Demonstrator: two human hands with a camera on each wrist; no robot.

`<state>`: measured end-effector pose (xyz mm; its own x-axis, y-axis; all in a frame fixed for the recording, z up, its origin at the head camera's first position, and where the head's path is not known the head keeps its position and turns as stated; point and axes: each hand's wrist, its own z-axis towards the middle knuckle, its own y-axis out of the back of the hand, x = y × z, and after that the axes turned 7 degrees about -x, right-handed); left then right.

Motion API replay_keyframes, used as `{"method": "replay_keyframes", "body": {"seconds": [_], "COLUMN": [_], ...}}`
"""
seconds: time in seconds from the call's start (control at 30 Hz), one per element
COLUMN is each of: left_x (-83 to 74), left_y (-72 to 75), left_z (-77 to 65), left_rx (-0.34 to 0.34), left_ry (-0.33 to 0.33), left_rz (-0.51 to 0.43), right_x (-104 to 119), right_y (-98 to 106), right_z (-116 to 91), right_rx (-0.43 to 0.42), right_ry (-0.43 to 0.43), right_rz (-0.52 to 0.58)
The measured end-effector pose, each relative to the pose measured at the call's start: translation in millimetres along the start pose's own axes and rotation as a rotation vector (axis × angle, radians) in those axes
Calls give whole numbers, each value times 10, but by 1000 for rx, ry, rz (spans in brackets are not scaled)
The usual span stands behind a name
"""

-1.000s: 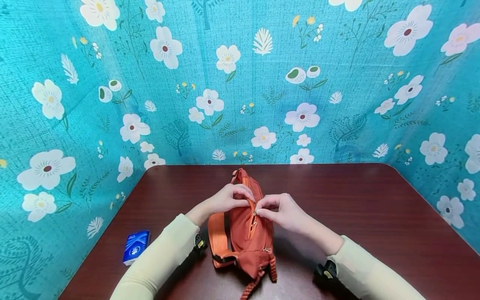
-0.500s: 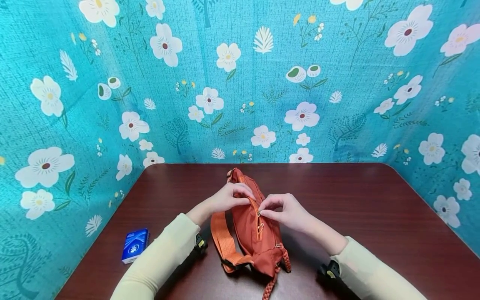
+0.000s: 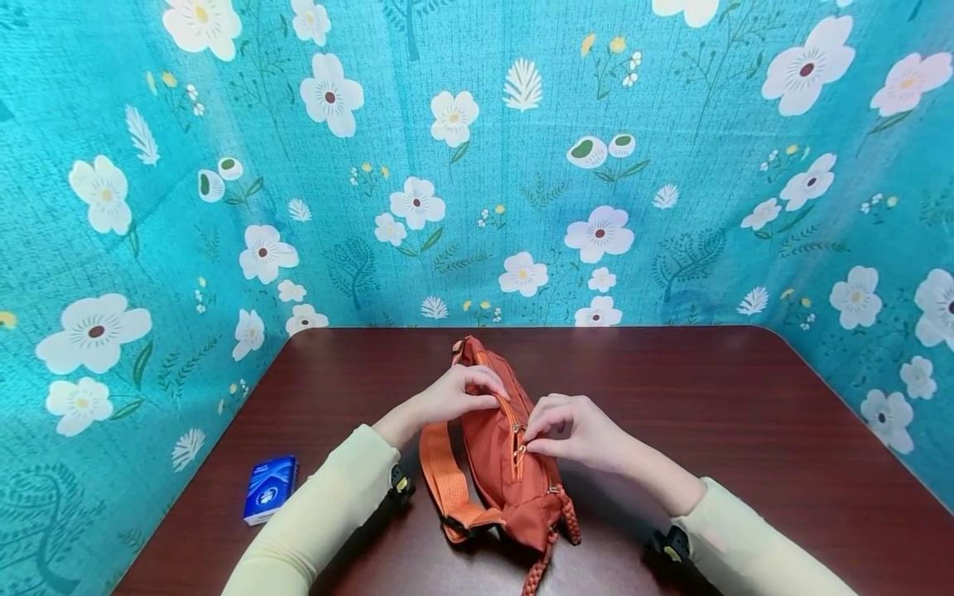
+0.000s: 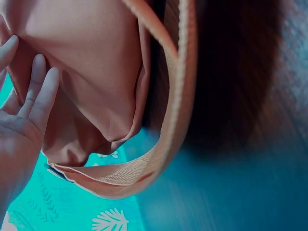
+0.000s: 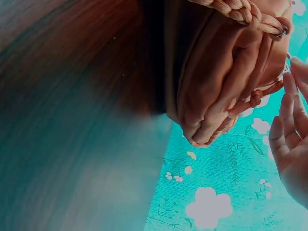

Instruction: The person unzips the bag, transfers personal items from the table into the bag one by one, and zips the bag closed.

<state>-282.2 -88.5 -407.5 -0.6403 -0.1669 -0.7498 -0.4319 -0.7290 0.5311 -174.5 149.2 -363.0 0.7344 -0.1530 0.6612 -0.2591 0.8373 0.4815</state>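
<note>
A rust-orange waist bag (image 3: 488, 451) lies lengthwise on the table, its orange-edged zipper facing up and partly open. My left hand (image 3: 460, 392) grips the bag's fabric beside the far end of the zipper opening. In the left wrist view, the fingers of that hand (image 4: 29, 115) lie against the bag's side. My right hand (image 3: 574, 430) pinches a small zipper pull (image 3: 522, 449) near the lower part of the opening, thumb against forefinger. A second metal zipper slider (image 3: 516, 428) sits just above. The right wrist view catches the right hand (image 5: 293, 130) at its edge, by the bag's braided cord (image 5: 240, 12).
A blue packet (image 3: 270, 490) lies on the dark wooden table (image 3: 671, 372) to the left, beside the left sleeve. The bag's wide orange strap (image 3: 441, 468) loops out on its left side. A floral turquoise cloth (image 3: 477, 207) hangs behind the table.
The bag's near end has swung to the right. My right hand has shifted slightly down along the zipper, from the upper slider to the lower pull. My left hand keeps its hold.
</note>
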Motion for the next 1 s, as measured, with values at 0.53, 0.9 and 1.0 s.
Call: {"method": "replay_keyframes", "body": {"seconds": [0.53, 0.9, 1.0], "left_x": [-30, -273, -359], "left_y": [-23, 22, 39], "left_z": [0, -22, -35], "left_rx": [-3, 16, 20], "left_ry": [60, 23, 19], "left_rz": [-34, -38, -41], "right_x": [-8, -348, -382], "right_y": [-136, -119, -157], "right_z": [13, -90, -92], "right_rx": [19, 85, 78], "right_ry": [79, 75, 91], "right_rz": [-9, -3, -1]}}
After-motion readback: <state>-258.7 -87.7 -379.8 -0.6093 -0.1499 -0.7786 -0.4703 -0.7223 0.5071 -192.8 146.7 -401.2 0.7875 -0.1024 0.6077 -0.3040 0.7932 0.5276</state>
